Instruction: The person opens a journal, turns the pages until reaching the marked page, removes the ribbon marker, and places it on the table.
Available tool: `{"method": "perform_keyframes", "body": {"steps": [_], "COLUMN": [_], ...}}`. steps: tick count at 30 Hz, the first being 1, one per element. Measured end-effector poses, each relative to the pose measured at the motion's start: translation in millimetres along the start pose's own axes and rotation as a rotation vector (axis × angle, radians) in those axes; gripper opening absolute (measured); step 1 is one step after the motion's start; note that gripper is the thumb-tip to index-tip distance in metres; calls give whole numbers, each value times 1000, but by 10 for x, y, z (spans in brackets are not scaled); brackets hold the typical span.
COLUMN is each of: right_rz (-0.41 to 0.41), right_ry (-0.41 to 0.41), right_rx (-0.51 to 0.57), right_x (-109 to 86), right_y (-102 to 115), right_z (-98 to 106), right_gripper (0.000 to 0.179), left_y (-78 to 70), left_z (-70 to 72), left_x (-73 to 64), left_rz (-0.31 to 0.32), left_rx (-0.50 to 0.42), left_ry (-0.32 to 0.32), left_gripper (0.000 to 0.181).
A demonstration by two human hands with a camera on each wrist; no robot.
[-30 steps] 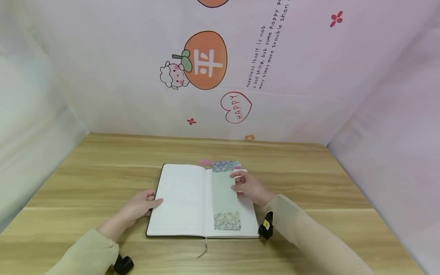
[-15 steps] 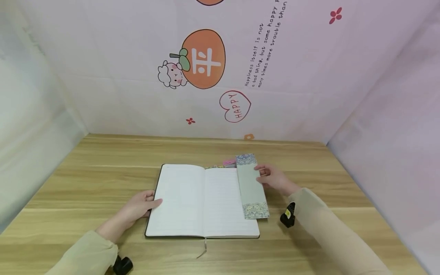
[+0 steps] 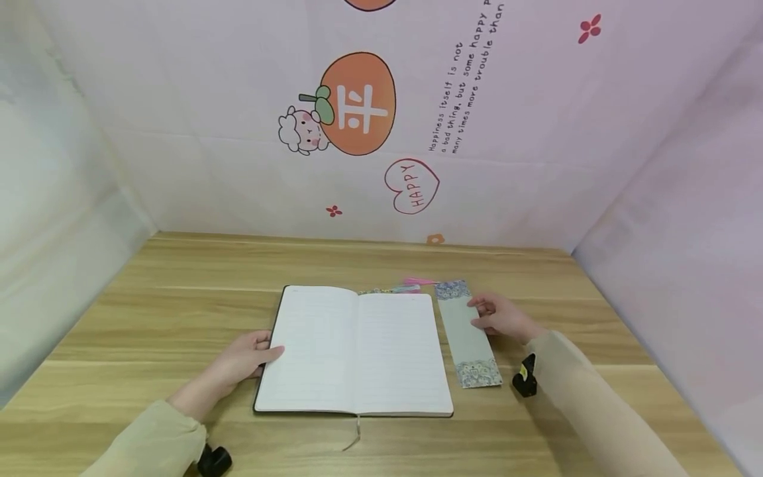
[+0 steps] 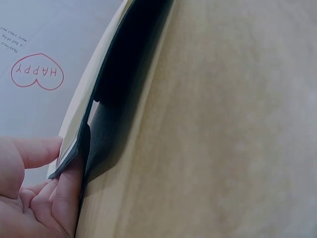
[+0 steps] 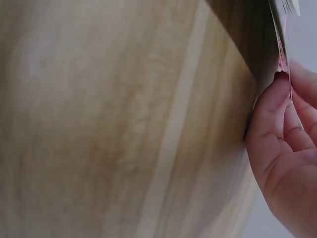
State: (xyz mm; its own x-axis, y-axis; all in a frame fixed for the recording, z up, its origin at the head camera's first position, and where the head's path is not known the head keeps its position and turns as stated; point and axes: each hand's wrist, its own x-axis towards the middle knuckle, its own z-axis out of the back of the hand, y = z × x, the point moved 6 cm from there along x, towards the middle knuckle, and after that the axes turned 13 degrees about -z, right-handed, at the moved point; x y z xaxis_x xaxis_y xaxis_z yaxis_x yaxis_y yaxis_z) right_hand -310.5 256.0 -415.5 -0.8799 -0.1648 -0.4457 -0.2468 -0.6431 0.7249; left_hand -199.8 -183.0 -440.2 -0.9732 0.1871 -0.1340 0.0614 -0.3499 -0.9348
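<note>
The bookmark (image 3: pixel 463 338) has moved off the right page (image 3: pixel 398 351) to the notebook's (image 3: pixel 352 351) 3 o'clock, uncovering that page. The right hand (image 3: pixel 505 318), nearly closed, pinches the bookmark; the left hand (image 3: pixel 243 358), thumb on top, grips the notebook's 9 o'clock edge.

Slim gap between notebook (image 3: pixel 353 351) and bookmark (image 3: pixel 462 332), pink tassel (image 3: pixel 419 281) across far end, tabletop (image 3: pixel 357 260) beyond

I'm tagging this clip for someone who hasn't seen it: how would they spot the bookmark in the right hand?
On the wooden table, find the open notebook. Just right of it, the right hand pinches a bookmark by its long edge. Unlike the notebook's white pages, it is a narrow pale-green strip with patterned bands at both ends.
</note>
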Motion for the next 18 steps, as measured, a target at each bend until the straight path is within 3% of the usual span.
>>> {"method": "perform_keyframes", "body": {"steps": [8,18], "right_rz": [18,51], "right_ry": [-1,-168], "right_rx": [-56,-280], "right_x": [-1,-30], "right_y": [-14,65], "right_z": [-18,-44], "right_gripper": [49,47], "left_y": [0,-14], "left_z": [7,3], "left_x": [-16,-22], "left_rz": [-6,1], "left_rx": [-20,-32], "left_ry": [-7,-18], "left_gripper": [51,52]}}
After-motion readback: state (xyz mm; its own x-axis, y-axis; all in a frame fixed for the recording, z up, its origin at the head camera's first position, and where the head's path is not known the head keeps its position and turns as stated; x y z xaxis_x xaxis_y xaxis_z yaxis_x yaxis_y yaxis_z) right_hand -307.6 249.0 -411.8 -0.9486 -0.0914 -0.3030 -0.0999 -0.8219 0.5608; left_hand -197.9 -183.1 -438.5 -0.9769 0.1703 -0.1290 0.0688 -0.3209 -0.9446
